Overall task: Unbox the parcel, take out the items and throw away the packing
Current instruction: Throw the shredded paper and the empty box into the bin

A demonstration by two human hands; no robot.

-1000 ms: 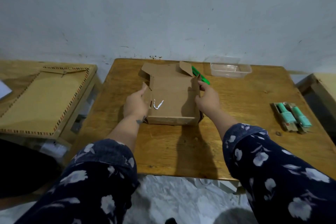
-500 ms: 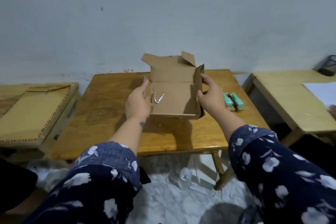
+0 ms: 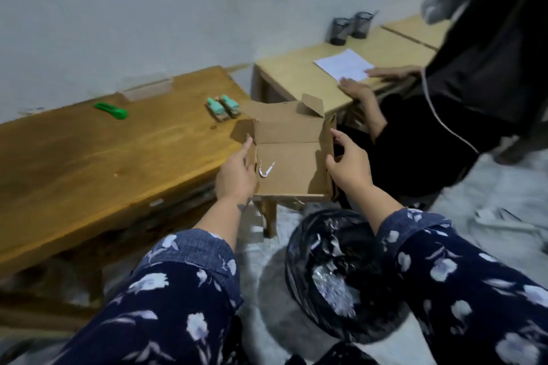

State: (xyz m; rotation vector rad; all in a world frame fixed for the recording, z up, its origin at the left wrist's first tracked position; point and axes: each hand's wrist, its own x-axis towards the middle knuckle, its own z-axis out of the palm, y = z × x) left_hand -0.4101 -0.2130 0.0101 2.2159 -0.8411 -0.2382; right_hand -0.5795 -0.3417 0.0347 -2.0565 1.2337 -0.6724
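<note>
Gripping an open cardboard box (image 3: 292, 166) — left hand (image 3: 235, 176) and right hand (image 3: 350, 167) clamped on its sides, above a black bin bag (image 3: 335, 272).

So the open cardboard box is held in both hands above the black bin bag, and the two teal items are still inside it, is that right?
Not quite. The head view shows the cardboard box held between the left hand and right hand above the black bin bag, but the two teal items lie out on the brown wooden table; only a small white scrap shows inside the box.
</note>
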